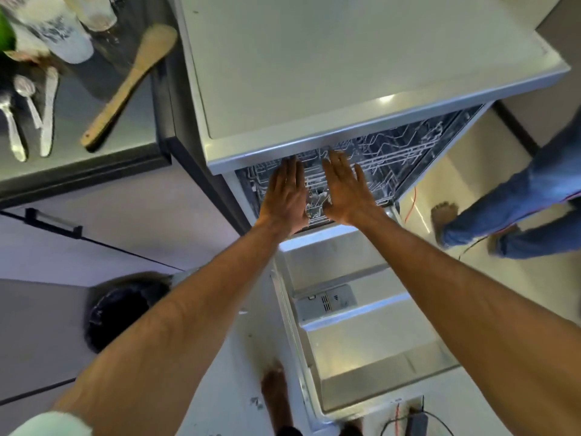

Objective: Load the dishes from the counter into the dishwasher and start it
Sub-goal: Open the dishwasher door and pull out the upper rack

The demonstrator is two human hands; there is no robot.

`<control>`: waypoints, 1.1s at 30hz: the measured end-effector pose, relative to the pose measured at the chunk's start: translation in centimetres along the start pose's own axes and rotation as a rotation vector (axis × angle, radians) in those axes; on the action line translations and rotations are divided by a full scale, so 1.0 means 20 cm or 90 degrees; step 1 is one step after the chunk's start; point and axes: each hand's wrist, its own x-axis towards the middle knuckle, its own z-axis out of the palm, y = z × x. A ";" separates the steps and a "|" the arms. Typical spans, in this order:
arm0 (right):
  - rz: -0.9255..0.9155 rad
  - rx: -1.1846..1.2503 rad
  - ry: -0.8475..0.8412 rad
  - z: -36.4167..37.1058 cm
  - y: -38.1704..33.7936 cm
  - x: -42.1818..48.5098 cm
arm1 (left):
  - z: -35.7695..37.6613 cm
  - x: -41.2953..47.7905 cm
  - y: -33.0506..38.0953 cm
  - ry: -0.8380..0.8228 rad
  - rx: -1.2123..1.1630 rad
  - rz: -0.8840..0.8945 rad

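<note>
The dishwasher (345, 73) stands with its door (361, 335) folded down toward me. A wire rack (393, 155) sits inside the opening, with a cutlery basket partly hidden between my hands. My left hand (284, 193) and my right hand (344, 187) lie side by side at the rack's front, fingers straight and pointing inward, holding nothing. On the counter (103, 165) at the left lie a wooden spatula (129, 86), metal spoons (28, 92) and a white printed mug (59, 33).
Another person's legs in jeans (515, 212) stand on the floor to the right of the door. Cables and a power strip (415, 420) lie by the door's near corner. A dark bin (119, 309) sits under the left cabinet. My bare foot (273, 391) is beside the door.
</note>
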 end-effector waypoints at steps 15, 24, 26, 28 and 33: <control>0.041 -0.124 -0.101 0.03 0.01 0.00 | 0.00 0.00 0.02 -0.120 -0.094 -0.010; 0.066 0.030 -0.165 0.13 0.03 -0.50 | 0.12 -0.26 0.20 -0.183 -0.280 -0.019; 0.092 0.087 -0.189 0.15 0.04 -0.62 | 0.14 -0.33 0.24 -0.209 -0.324 -0.009; 0.129 0.118 -0.227 0.16 0.05 -0.72 | 0.14 -0.40 0.28 -0.225 -0.356 0.016; 0.189 0.124 -0.308 0.14 0.05 -0.91 | 0.14 -0.54 0.41 -0.306 -0.391 0.057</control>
